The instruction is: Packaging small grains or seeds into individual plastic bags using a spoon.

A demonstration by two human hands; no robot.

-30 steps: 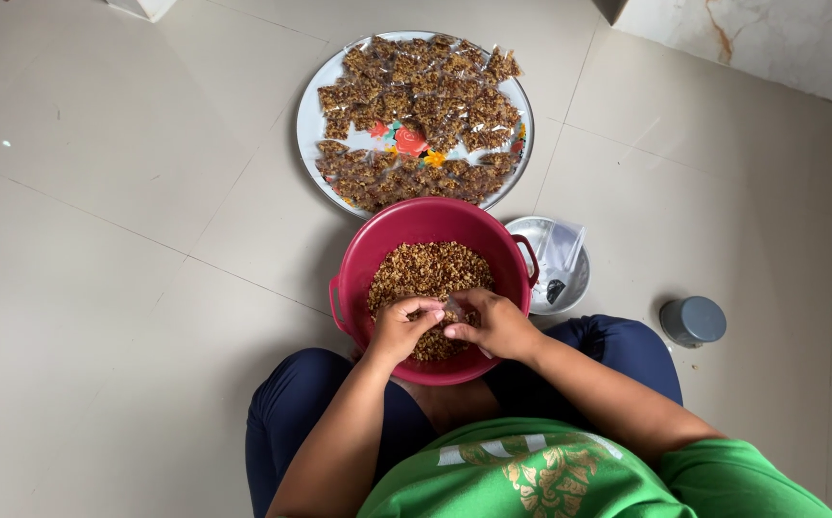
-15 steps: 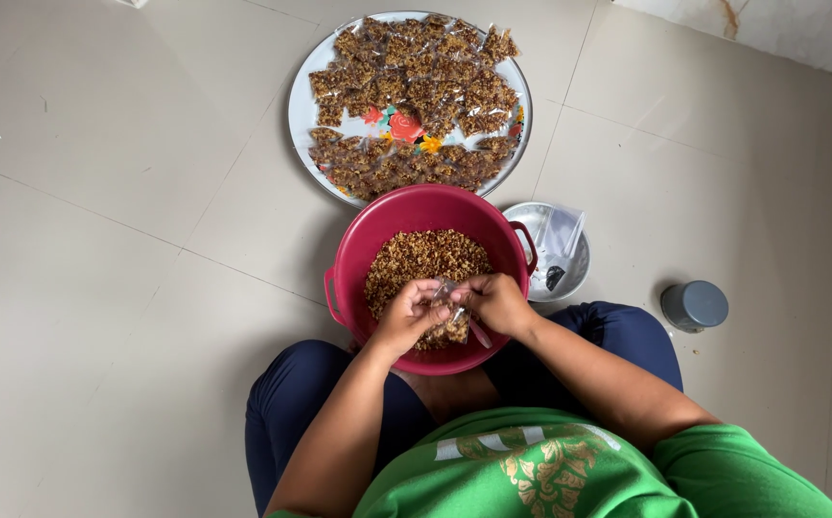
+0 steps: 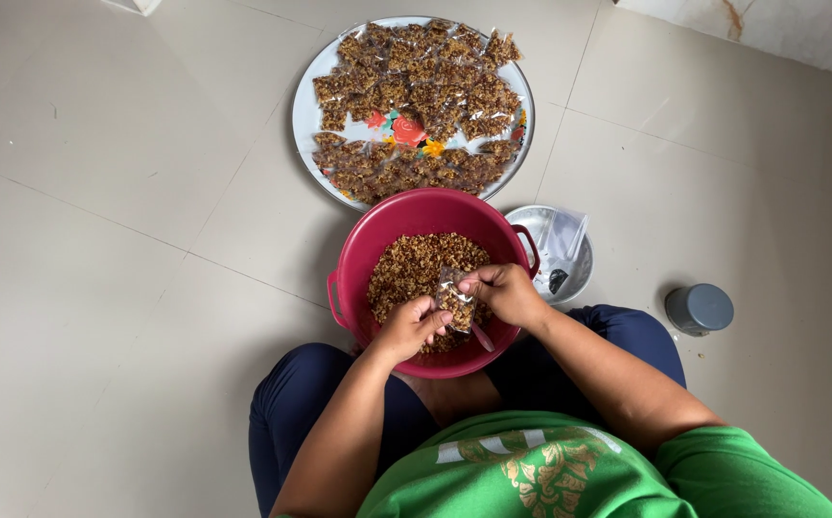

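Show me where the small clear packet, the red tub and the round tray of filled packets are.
small clear packet (image 3: 455,300), head view, its filled middle, held by both hands.
red tub (image 3: 387,230), head view, bare inner wall.
round tray (image 3: 304,117), head view, bare left rim.

Clear brown-filled packets (image 3: 416,101) on tray (one (image 3: 454,300) held) — empties (image 3: 564,235) beside.

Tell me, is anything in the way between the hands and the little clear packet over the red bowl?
No, nothing is in the way. The left hand and the right hand both pinch the little packet already, just above the brown mix in the red bowl. The fingers touch it directly.
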